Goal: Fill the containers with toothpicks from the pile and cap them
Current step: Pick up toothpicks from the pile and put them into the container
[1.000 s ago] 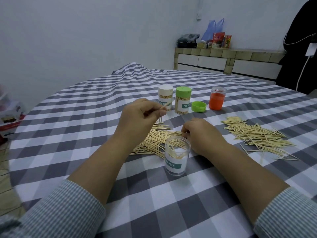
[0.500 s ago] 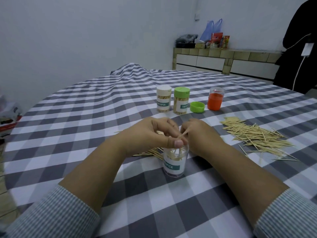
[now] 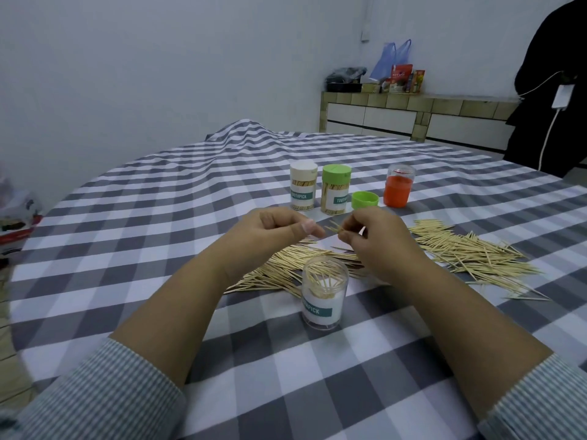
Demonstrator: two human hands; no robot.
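An open clear container (image 3: 324, 293) with a "toothpick" label stands on the checked cloth near me, partly filled with toothpicks. Behind it lies a toothpick pile (image 3: 286, 268); a second pile (image 3: 470, 252) spreads to the right. My left hand (image 3: 273, 233) and my right hand (image 3: 378, 239) hover above the pile behind the container, and a few toothpicks (image 3: 333, 228) are pinched between their fingertips. Farther back stand a white-capped container (image 3: 303, 190) and a green-capped container (image 3: 336, 193), both holding toothpicks. A loose green cap (image 3: 364, 200) lies beside them.
An orange-bottomed clear container (image 3: 397, 190) stands at the back right of the group. The round table (image 3: 127, 249) wears a grey and white checked cloth. A low tiled cabinet (image 3: 413, 112) with bags on top lines the far wall. A dark garment (image 3: 552, 90) hangs at right.
Both hands have lifted away from the container's mouth and moved back above the pile, holding a few toothpicks between them. The container holds more toothpicks than a second ago.
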